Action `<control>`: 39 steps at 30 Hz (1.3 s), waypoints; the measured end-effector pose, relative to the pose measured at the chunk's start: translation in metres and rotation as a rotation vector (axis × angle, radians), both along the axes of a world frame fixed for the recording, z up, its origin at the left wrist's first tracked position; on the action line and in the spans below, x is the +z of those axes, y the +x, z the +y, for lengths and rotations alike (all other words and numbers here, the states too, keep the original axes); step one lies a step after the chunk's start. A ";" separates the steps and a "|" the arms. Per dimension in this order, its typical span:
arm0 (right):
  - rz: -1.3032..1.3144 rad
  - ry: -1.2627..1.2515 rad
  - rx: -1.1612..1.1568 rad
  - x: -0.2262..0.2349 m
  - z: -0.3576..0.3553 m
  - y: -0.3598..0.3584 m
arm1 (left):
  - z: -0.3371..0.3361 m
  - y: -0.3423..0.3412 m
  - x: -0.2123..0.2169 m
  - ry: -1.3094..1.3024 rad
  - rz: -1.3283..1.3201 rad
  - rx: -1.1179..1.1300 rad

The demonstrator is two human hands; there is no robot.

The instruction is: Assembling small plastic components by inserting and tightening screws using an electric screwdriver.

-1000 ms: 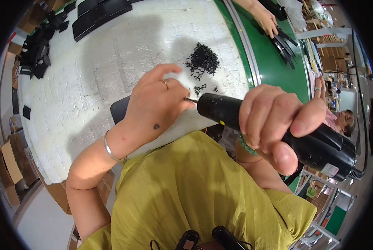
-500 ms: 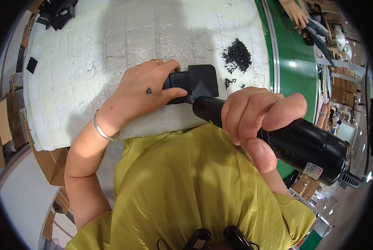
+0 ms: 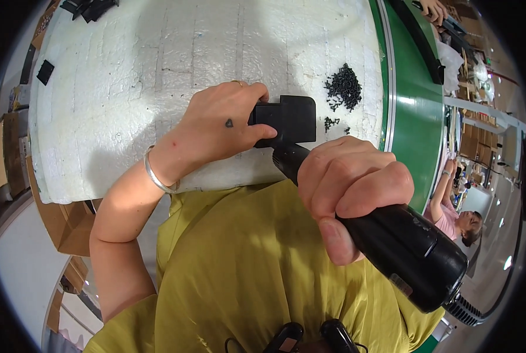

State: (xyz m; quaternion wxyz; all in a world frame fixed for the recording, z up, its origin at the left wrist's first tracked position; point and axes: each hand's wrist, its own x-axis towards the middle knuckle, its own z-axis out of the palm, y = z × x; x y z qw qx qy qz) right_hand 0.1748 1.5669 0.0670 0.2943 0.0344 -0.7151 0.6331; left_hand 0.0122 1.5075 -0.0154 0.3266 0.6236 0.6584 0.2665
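Observation:
My left hand (image 3: 219, 122) grips a black plastic part (image 3: 299, 119), thumb on top and fingers curled over its far side, against the white padded work surface (image 3: 204, 53). The part has a flat plate with a rounded corner. My right hand (image 3: 357, 179) is wrapped round a black electric screwdriver (image 3: 413, 253) with a cord at its rear. The driver's nose meets the near edge of the part, close to my left thumb; its bit and any screw there are hidden. Beyond the right hand lies a pile of small black screws (image 3: 344, 87), with a few loose screws (image 3: 331, 123) nearer.
Several black plastic pieces (image 3: 92, 9) lie at the far left, and a single flat black piece (image 3: 46, 72) is near the left edge. A green surface (image 3: 413, 112) runs along the right, with a long black part (image 3: 418, 35) on it. Another person's hand (image 3: 434, 10) shows at top right.
The screwdriver's rear has swung nearer to me, so the tool stands at a steeper angle. My right fingers have closed more tightly round it. The view has shifted slightly; the left hand keeps its grip.

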 end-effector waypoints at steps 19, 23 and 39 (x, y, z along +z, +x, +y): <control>0.129 -0.456 -0.572 0.005 0.014 0.012 | 0.003 -0.016 0.005 0.278 -0.816 0.515; -0.186 -0.399 -0.617 -0.024 0.020 0.009 | -0.002 0.013 0.032 0.345 -1.040 0.473; -0.390 -0.454 -0.220 -0.010 0.014 0.037 | -0.079 -0.049 0.046 0.050 -1.526 0.166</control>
